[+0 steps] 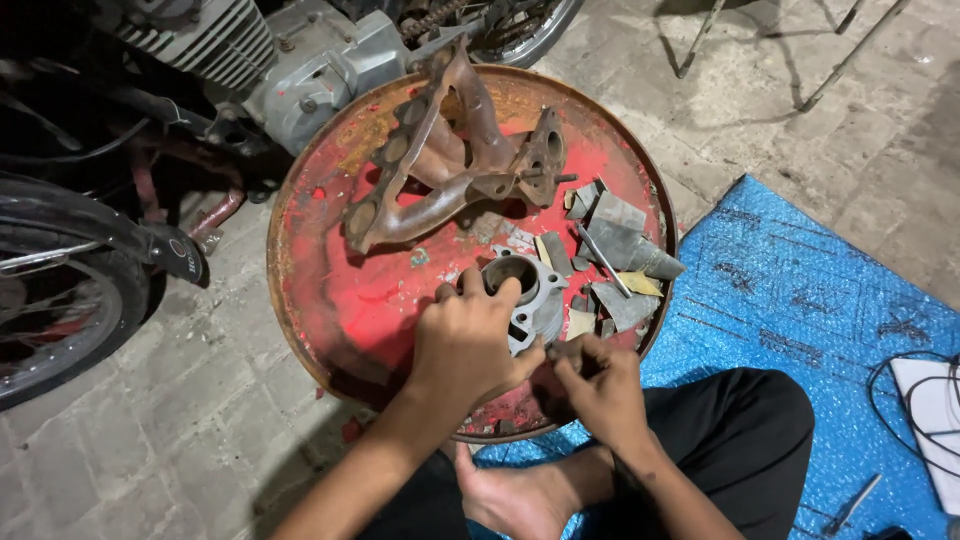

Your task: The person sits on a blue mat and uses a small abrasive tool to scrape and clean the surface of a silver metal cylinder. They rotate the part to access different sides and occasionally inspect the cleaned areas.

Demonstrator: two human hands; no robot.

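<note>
Keep your left hand (468,345) clamped firmly over the grey metal cylinder part (527,296) near the red drum lid's (330,300) near edge, well clear of the rusty manifold (440,165), while your right hand (600,385), pinched narrow on something too small to identify, works its side with short, steady strokes.

I see my left hand (465,345) gripping a grey engine cylinder (525,295) on the red drum lid (340,300); my right hand (600,385) pinches at its edge.
</note>
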